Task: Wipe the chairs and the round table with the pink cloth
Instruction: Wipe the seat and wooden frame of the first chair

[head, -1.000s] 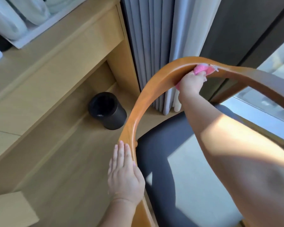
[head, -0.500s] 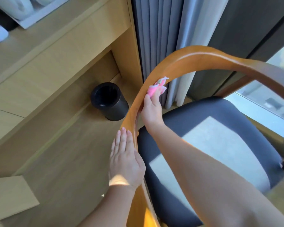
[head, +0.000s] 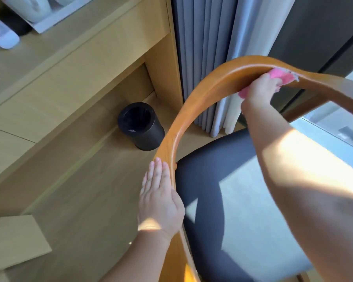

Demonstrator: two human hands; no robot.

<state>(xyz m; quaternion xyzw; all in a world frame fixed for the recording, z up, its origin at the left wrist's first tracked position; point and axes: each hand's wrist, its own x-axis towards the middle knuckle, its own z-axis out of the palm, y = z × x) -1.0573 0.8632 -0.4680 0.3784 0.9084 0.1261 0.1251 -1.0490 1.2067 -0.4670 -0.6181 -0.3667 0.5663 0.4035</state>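
Observation:
A chair with a curved orange-brown wooden back rail and a dark grey cushioned seat fills the right half of the view. My right hand grips the pink cloth against the top of the rail, at its far bend. My left hand lies flat with straight fingers against the outer side of the rail, lower down on the left. The round table is not in view.
A black cylindrical bin stands on the wooden floor left of the chair, under a light wooden desk. Grey and white curtains hang behind the rail. A window is at the right.
My right hand has swept the pink cloth from the left side of the rail back up and right to the top bend. My left hand has stayed flat on the rail.

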